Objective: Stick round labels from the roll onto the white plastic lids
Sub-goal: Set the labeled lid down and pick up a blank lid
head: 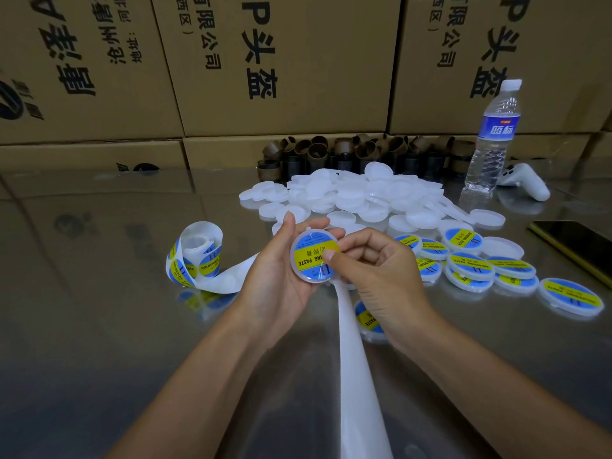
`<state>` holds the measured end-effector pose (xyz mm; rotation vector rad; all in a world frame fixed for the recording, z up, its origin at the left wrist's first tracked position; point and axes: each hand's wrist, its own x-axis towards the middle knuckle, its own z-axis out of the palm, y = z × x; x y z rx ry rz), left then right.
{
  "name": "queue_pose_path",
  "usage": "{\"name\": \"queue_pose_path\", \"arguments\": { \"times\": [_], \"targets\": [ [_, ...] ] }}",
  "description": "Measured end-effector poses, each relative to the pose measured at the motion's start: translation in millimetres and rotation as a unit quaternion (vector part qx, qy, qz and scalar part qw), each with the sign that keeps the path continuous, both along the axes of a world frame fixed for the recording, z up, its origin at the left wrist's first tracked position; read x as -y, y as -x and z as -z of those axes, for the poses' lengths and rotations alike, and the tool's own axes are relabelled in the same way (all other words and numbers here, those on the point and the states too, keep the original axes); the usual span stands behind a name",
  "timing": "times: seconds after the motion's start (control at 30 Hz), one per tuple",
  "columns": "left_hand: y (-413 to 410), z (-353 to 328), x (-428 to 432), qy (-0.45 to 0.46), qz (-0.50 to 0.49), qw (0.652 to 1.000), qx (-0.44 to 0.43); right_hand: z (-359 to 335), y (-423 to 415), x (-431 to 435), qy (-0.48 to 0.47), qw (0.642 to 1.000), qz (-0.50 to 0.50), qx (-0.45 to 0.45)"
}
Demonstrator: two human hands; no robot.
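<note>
My left hand [278, 266] holds a white plastic lid [306, 274] by its rim, above the table's middle. A blue and yellow round label [313, 250] lies on the lid's face. My right hand [374, 270] has its fingers curled, and its thumb presses on the label's right side. The label roll [195, 256] stands on the table to the left. Its empty white backing strip [354, 359] runs under my hands and toward me. A heap of bare white lids [361, 197] lies behind my hands. Several labelled lids [473, 263] lie at the right.
Cardboard boxes [265, 61] wall the back of the shiny metal table [99, 326]. Brown empty roll cores [347, 154] stand behind the lid heap. At the right are a water bottle [495, 137], a white controller [526, 182] and a dark phone [576, 240].
</note>
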<state>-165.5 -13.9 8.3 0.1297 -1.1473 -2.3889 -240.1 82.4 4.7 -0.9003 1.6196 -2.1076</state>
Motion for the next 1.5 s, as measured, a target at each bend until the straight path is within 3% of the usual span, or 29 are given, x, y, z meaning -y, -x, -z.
{"name": "queue_pose_path", "arguments": {
  "times": [0.33,0.5,0.8,1.07,1.2,1.3,1.5],
  "targets": [
    [0,1,0,0.008,0.006,1.000,-0.008,0,-2,1,-0.006,1.000,0.018,-0.005],
    [0,6,-1,0.085,-0.013,0.996,-0.013,0,-3,0,0.000,1.000,0.024,-0.010],
    [0,10,0,0.123,-0.024,0.992,-0.014,0,-3,-1,-0.004,0.998,0.052,-0.045],
    [2,10,-2,0.126,-0.031,0.992,-0.006,6,3,0,-0.083,0.958,0.147,-0.233],
    [0,9,1,0.116,-0.028,0.993,-0.013,7,5,0,-0.126,0.935,0.178,-0.281],
    [-1,8,2,0.107,-0.024,0.994,-0.019,5,7,-2,-0.120,0.954,0.163,-0.223],
    [0,8,2,0.108,0.000,0.994,-0.015,-2,7,-4,-0.070,0.991,0.039,-0.111]
  ]
}}
